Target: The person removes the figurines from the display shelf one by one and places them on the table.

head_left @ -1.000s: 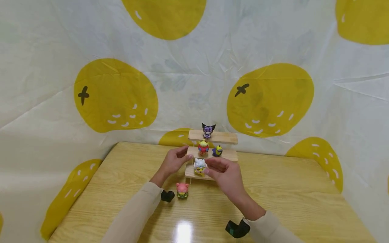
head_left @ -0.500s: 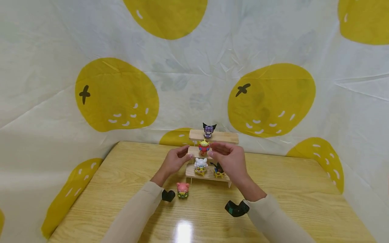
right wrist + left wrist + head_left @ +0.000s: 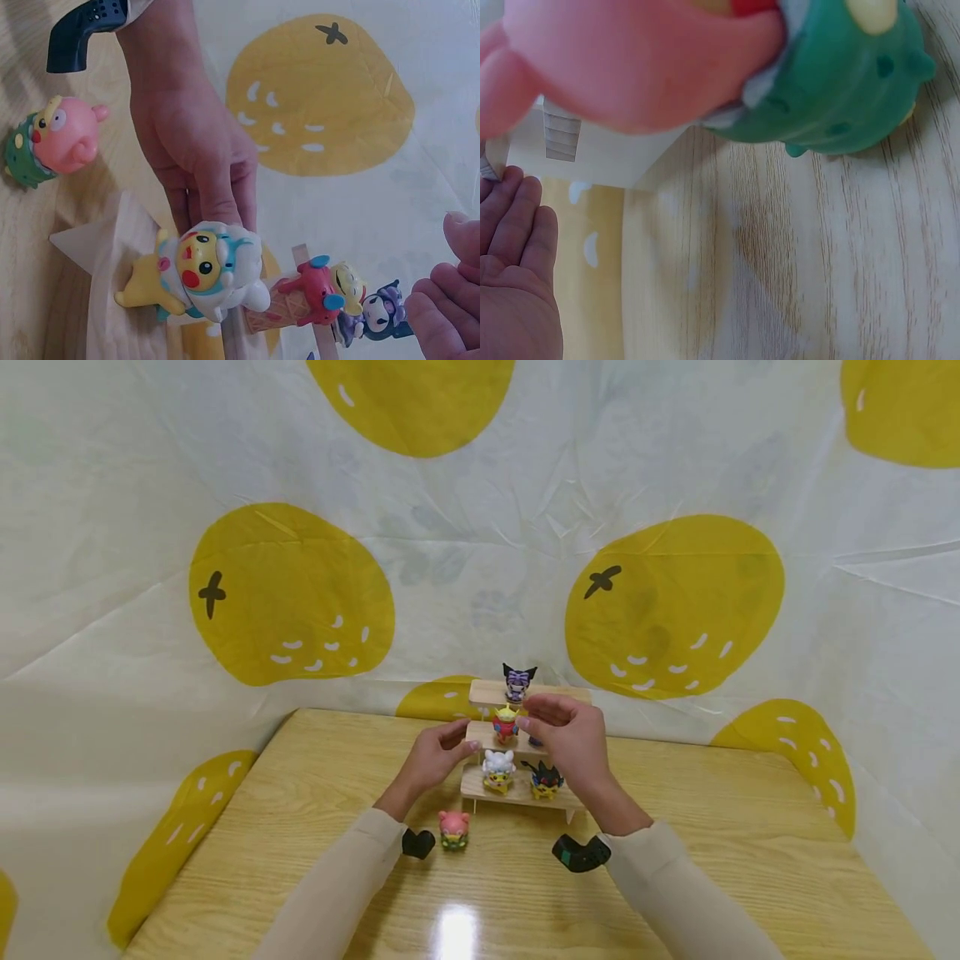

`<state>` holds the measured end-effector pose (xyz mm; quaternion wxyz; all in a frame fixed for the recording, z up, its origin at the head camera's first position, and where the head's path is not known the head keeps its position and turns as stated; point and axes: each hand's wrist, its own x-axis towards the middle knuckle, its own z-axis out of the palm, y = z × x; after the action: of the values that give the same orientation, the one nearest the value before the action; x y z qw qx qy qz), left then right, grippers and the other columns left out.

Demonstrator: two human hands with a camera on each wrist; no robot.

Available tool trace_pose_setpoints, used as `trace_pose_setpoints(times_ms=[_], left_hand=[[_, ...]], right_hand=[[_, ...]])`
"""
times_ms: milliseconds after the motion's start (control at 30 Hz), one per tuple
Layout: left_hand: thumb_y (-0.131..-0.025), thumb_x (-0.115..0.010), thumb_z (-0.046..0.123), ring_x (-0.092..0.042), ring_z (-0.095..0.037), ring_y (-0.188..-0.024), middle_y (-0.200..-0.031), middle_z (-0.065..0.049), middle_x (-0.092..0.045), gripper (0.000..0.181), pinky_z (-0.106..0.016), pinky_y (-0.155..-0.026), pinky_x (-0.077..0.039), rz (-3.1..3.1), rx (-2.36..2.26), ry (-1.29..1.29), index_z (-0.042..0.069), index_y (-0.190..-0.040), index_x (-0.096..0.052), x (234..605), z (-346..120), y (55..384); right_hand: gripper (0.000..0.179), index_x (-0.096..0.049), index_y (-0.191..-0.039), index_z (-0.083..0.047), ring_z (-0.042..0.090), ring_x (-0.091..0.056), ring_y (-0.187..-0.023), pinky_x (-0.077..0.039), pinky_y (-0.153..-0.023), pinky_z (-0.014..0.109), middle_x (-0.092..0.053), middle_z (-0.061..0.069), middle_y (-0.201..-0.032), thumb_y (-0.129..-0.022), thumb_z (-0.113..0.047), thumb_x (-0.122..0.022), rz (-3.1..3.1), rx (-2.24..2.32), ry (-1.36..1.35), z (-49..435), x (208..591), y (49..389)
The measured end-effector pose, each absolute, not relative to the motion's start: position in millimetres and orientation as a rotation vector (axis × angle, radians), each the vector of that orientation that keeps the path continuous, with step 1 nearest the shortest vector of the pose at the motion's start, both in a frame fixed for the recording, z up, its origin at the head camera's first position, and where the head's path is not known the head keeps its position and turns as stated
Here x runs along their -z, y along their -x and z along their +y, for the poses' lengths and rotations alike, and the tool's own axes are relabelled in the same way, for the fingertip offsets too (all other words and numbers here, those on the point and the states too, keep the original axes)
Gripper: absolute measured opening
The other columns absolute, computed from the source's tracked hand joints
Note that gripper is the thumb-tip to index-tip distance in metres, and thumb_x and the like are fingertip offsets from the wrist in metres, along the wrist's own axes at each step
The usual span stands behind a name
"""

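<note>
The left hand (image 3: 433, 760) has loose fingers at the left end of the wooden stand (image 3: 520, 792). The right hand (image 3: 574, 739) curves wide just beside the red alien toy (image 3: 506, 725), which stands on the middle shelf (image 3: 482, 737).

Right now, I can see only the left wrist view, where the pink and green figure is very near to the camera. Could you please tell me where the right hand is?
Observer: In the head view, the right hand is just to the right of the red figure.

Operator: Thank you. What is standing on the lowest shelf?

Observer: Two figures: one with a white hood and one with a black hood.

Operator: And on the top shelf?

Observer: A black and purple figure stands there.
</note>
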<state>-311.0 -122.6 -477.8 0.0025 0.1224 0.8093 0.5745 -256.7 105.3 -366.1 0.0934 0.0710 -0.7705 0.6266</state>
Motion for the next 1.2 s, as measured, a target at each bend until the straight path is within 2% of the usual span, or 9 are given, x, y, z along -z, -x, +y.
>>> trace_pose_setpoints(times_ms=[67,300,433,533,733,1033,1200], left_hand=[[-0.100,-0.073,0.031,-0.058,-0.030,-0.141,-0.153,-0.015,-0.058,0.063,-0.046,-0.113,-0.052,2.537,-1.803,-0.378,0.005,-0.154,-0.051,477,-123,311],[-0.100,-0.073,0.032,-0.058,-0.032,-0.141,-0.153,-0.016,-0.058,0.064,-0.047,-0.112,-0.052,2.548,-1.795,-0.387,0.005,-0.154,-0.052,477,-122,312],[-0.100,-0.072,0.033,-0.059,-0.032,-0.140,-0.152,-0.016,-0.059,0.064,-0.046,-0.112,-0.053,2.562,-1.783,-0.390,0.004,-0.153,-0.052,478,-122,312],[-0.101,-0.071,0.033,-0.059,-0.032,-0.139,-0.151,-0.017,-0.059,0.063,-0.046,-0.111,-0.053,2.566,-1.784,-0.404,0.004,-0.153,-0.052,477,-122,311],[-0.100,-0.073,0.032,-0.059,-0.030,-0.140,-0.152,-0.015,-0.059,0.064,-0.045,-0.112,-0.053,2.565,-1.780,-0.372,0.005,-0.153,-0.052,478,-122,309],[-0.099,-0.074,0.031,-0.061,-0.030,-0.138,-0.150,-0.015,-0.061,0.063,-0.046,-0.111,-0.053,2.574,-1.791,-0.394,0.005,-0.152,-0.053,479,-122,310],[-0.100,-0.072,0.031,-0.060,-0.031,-0.139,-0.150,-0.016,-0.060,0.063,-0.046,-0.111,-0.053,2.572,-1.782,-0.400,0.003,-0.153,-0.052,479,-122,310]], right_hand=[[0.034,-0.074,-0.123,0.003,0.033,-0.072,-0.120,-0.060,-0.081,0.013,-0.074,0.022,-0.126,-0.091,-0.006,-0.080,-2.284,-1.855,-0.203,106,366,260],[0.034,-0.073,-0.124,0.003,0.014,-0.076,-0.107,-0.061,-0.082,0.014,-0.074,0.022,-0.128,-0.092,-0.007,-0.079,-2.262,-1.888,-0.126,107,364,272],[0.035,-0.073,-0.125,0.004,0.009,-0.076,-0.104,-0.060,-0.084,0.013,-0.073,0.023,-0.128,-0.092,-0.007,-0.079,-2.248,-1.884,-0.109,109,365,278],[0.034,-0.073,-0.123,0.004,0.013,-0.076,-0.106,-0.059,-0.083,0.011,-0.074,0.023,-0.126,-0.092,-0.007,-0.080,-2.235,-1.857,-0.105,110,366,283],[0.035,-0.071,-0.124,0.006,0.031,-0.073,-0.119,-0.060,-0.085,0.013,-0.072,0.025,-0.129,-0.091,-0.003,-0.079,-2.218,-1.869,-0.064,109,370,291],[0.041,-0.069,-0.128,0.004,0.031,-0.069,-0.126,-0.060,-0.087,0.014,-0.070,0.025,-0.133,-0.091,-0.007,-0.081,-2.211,-1.919,0.002,111,370,305],[0.045,-0.067,-0.131,0.002,0.029,-0.067,-0.129,-0.060,-0.097,0.023,-0.069,0.022,-0.135,-0.090,-0.011,-0.082,-2.232,-1.960,-0.009,111,367,311]])
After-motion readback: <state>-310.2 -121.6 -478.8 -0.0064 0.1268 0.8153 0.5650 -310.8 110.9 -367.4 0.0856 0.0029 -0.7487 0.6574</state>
